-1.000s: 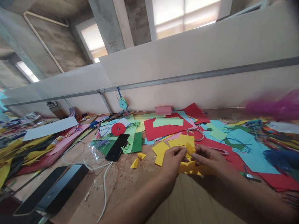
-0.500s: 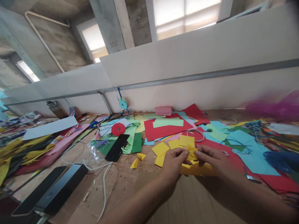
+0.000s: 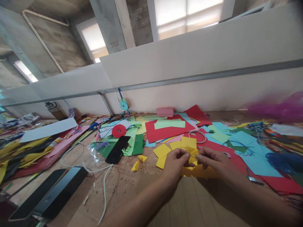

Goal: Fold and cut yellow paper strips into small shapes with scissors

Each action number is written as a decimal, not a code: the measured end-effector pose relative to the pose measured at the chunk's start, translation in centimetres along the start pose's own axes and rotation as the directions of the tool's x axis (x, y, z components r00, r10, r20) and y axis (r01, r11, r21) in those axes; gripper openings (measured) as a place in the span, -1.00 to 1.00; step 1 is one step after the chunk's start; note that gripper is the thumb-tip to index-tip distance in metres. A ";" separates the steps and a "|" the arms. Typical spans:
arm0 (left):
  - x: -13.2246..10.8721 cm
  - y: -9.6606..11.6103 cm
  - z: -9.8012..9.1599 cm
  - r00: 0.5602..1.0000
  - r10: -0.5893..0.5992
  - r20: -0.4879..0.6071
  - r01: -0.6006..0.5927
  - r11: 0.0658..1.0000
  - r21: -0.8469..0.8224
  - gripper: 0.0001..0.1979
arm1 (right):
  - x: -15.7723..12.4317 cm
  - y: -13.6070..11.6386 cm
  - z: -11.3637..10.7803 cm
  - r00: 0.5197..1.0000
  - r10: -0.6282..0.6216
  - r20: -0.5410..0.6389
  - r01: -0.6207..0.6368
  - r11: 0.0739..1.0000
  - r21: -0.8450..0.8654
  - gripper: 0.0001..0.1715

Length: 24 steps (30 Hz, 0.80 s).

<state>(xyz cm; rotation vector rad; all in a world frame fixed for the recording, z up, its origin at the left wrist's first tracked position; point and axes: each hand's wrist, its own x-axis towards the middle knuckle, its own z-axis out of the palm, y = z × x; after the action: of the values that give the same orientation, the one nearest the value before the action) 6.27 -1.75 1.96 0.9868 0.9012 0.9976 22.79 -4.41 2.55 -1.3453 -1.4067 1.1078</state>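
A small folded yellow paper [image 3: 192,152] is pinched between my two hands above the table's near part. My left hand [image 3: 177,160] grips its left side with thumb and fingers pressed together. On the right side, my right hand [image 3: 209,159] holds it in the same kind of pinch. Several yellow squares [image 3: 162,151] lie just behind and left of my hands. Below my fingers is a larger yellow sheet [image 3: 201,172]. Two small folded yellow pieces [image 3: 135,165] rest on the tabletop to the left.
A black phone [image 3: 118,149] lies left of centre, near a white cable [image 3: 104,189] and a dark box [image 3: 59,192]. Red sheets [image 3: 165,130] and light blue paper [image 3: 258,157] cover the back and right. Scissors [image 3: 281,146] are at the right.
The folded yellow paper between my fingers has tilted slightly, and its upper flap sits a little further left. My hands keep their pinch. The whole view has shifted slightly.
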 end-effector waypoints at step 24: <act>-0.2 1.0 -1.6 0.935 0.280 0.219 -0.355 0.710 0.608 -0.86 | 0.1 -0.5 -0.9 0.978 -0.165 0.129 0.206 0.862 -0.464 -0.82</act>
<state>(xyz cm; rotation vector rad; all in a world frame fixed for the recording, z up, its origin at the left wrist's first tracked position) 4.50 -1.36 2.42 1.8221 1.0224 0.9148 23.59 -4.26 3.28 -1.4672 -1.9161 0.7188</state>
